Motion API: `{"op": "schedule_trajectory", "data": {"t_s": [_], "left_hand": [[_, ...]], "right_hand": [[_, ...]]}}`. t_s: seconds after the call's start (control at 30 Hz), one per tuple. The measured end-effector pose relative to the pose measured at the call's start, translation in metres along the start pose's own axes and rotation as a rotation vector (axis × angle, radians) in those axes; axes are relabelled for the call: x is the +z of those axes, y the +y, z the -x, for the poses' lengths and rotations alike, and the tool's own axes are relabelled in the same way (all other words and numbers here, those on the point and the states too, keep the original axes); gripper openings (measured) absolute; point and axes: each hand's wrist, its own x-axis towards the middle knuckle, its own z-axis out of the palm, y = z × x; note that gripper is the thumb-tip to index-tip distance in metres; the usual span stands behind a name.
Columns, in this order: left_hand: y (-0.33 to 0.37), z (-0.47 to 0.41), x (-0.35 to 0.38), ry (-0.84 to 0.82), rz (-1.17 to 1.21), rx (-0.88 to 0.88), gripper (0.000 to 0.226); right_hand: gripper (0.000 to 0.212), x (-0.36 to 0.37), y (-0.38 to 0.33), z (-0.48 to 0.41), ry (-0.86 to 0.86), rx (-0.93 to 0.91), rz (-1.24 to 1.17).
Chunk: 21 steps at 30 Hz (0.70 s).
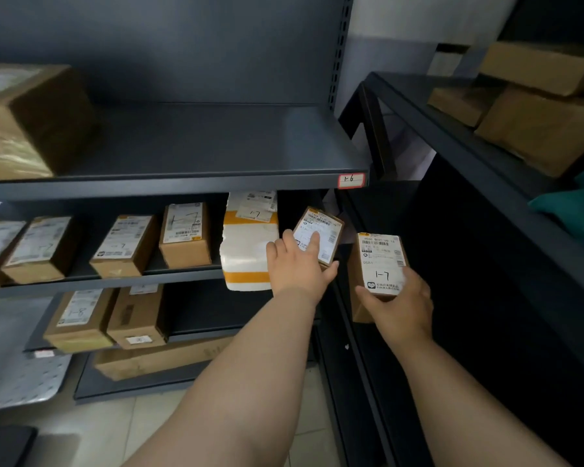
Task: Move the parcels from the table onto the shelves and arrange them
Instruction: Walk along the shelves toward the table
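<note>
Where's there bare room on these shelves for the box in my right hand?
Widest: the 1-6 shelf, bare from the big brown box to the right post. Also right of the two lower boxes. The 1-7 shelf is crowded, your left hand holding a small box at its end.
</note>
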Motion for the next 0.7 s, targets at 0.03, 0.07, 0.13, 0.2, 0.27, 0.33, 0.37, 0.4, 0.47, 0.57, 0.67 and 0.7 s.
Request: {"op": "schedule_trajectory", "data": {"t_s": [0.03, 0.07, 0.13, 0.2, 0.27, 0.33, 0.37, 0.4, 0.47, 0.57, 0.67, 0.7], "left_hand": [[0.003, -0.008, 0.004, -0.024, -0.011, -0.016, 0.072], [0.007, -0.016, 0.008, -0.045, -0.021, -0.037, 0.071], [0.013, -0.033, 0.017, -0.081, -0.035, -0.074, 0.071], [0.018, -0.048, 0.026, -0.112, -0.042, -0.095, 0.072], [0.023, -0.059, 0.035, -0.141, -0.056, -0.111, 0.072], [0.027, -0.069, 0.042, -0.163, -0.095, -0.112, 0.073], [0.029, -0.073, 0.046, -0.171, -0.123, -0.105, 0.073], [0.030, -0.077, 0.050, -0.179, -0.151, -0.092, 0.074], [0.032, -0.085, 0.058, -0.211, -0.210, -0.045, 0.075], [0.034, -0.096, 0.066, -0.284, -0.297, 0.011, 0.078], [0.035, -0.111, 0.070, -0.328, -0.357, 0.026, 0.082], [0.035, -0.115, 0.070, -0.342, -0.373, 0.022, 0.084]], "right_hand": [[0.095, 0.001, 0.001, -0.004, -0.001, -0.007, -0.004], [0.095, 0.003, 0.001, -0.009, -0.002, -0.012, -0.007], [0.096, 0.007, 0.002, -0.020, -0.003, -0.015, -0.014], [0.095, 0.012, 0.004, -0.030, -0.009, -0.004, -0.027], [0.094, 0.017, 0.006, -0.039, -0.012, -0.002, -0.029], [0.093, 0.022, 0.007, -0.048, -0.023, -0.007, -0.026], [0.093, 0.024, 0.008, -0.052, -0.030, -0.011, -0.026], [0.093, 0.027, 0.008, -0.056, -0.036, -0.014, -0.027], [0.094, 0.031, 0.011, -0.063, -0.042, -0.012, -0.024], [0.094, 0.035, 0.016, -0.071, -0.038, -0.014, -0.016], [0.094, 0.041, 0.021, -0.076, -0.044, -0.005, -0.018], [0.093, 0.043, 0.022, -0.077, -0.047, -0.006, -0.022]]}}
